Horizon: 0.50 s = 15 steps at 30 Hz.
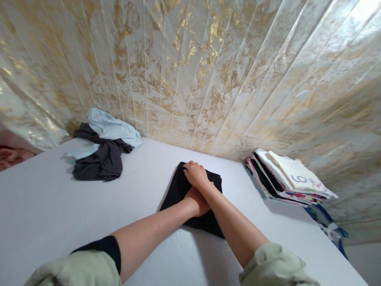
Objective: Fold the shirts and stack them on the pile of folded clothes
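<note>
A folded black garment [176, 191] lies on the white table [59, 210] near the wall. My right hand [195, 174] rests on its far edge with the fingers curled down onto the cloth. My left hand [197, 203] lies on the middle of the garment, just under my right wrist, so the two forearms cross. The left hand's fingers are hidden beneath the right forearm. Both arms wear pale green sleeves pushed up past the elbow.
A loose heap of dark grey and light blue clothes [102, 147] sits at the back left of the table. At the back right stands a stack of folded clothes [290, 178], white on top. A gold-and-white marbled wall [208, 79] runs behind the table.
</note>
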Each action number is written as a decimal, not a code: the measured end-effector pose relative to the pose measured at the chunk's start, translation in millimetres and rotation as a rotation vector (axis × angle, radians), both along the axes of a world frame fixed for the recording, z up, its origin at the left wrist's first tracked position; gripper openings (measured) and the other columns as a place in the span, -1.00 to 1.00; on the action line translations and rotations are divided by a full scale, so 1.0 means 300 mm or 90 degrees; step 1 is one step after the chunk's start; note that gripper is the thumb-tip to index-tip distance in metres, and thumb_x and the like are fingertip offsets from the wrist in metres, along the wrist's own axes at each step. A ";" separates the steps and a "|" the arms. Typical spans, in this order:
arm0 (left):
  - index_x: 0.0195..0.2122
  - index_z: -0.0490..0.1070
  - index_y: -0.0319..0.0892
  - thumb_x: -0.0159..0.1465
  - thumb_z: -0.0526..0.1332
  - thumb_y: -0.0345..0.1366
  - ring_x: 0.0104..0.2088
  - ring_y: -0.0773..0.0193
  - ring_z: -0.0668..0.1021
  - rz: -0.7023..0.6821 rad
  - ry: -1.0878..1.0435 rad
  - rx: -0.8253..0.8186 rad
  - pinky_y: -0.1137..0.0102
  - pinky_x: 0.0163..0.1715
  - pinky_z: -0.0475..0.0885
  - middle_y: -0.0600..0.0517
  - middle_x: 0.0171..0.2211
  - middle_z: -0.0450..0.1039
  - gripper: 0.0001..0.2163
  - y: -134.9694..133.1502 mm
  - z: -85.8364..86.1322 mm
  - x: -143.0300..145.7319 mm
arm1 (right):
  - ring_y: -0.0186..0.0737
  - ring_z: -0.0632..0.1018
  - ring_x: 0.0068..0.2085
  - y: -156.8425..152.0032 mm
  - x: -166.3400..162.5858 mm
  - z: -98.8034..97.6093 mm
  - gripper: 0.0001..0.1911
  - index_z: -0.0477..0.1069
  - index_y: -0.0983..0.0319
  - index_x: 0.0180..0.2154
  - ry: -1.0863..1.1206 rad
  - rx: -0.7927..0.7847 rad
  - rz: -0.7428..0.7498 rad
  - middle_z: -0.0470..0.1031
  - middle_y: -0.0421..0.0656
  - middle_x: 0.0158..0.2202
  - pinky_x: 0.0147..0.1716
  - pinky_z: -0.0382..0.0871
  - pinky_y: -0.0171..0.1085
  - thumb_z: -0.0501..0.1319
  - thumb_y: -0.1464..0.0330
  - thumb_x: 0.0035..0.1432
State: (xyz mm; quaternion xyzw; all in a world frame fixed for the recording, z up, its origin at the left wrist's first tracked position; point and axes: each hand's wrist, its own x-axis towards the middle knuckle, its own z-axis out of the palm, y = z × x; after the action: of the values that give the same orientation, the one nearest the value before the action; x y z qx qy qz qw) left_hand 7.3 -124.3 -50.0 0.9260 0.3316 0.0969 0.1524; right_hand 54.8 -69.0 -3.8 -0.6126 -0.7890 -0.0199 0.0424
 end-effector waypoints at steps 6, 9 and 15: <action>0.32 0.04 -0.23 0.39 -0.14 -0.10 0.33 -0.05 0.07 0.001 -0.028 -0.008 -0.03 0.29 -0.07 -0.14 0.32 0.10 -0.47 0.004 -0.011 0.001 | -0.17 0.43 0.01 0.081 -0.028 0.038 -0.65 0.41 0.16 0.03 0.055 -0.003 0.015 0.45 -0.09 0.00 -0.03 0.24 -0.23 0.01 0.39 0.27; 0.29 0.11 -0.20 0.37 -0.10 -0.12 0.30 -0.05 0.14 0.016 -0.049 -0.016 0.01 0.28 0.01 -0.10 0.29 0.17 -0.49 0.000 -0.010 -0.003 | -0.16 0.45 -0.02 0.110 -0.060 0.026 -0.69 0.46 0.16 -0.05 0.053 -0.039 0.035 0.47 -0.09 -0.04 -0.06 0.26 -0.25 0.04 0.38 0.25; 0.27 0.19 -0.19 0.36 -0.11 -0.10 0.29 -0.10 0.17 -0.004 -0.069 -0.014 -0.02 0.25 0.07 -0.11 0.25 0.24 -0.49 -0.008 0.014 -0.005 | -0.18 0.51 -0.12 0.162 -0.051 0.005 -0.70 0.49 0.20 -0.09 0.109 -0.116 0.036 0.53 -0.09 -0.10 -0.12 0.32 -0.28 0.16 0.41 0.13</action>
State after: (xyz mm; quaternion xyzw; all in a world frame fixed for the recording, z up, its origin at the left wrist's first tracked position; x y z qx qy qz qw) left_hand 5.7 -126.7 -45.9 0.9186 0.3212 0.1431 0.1805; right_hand 39.5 -20.5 -2.4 -0.5908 -0.7981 0.1056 0.0544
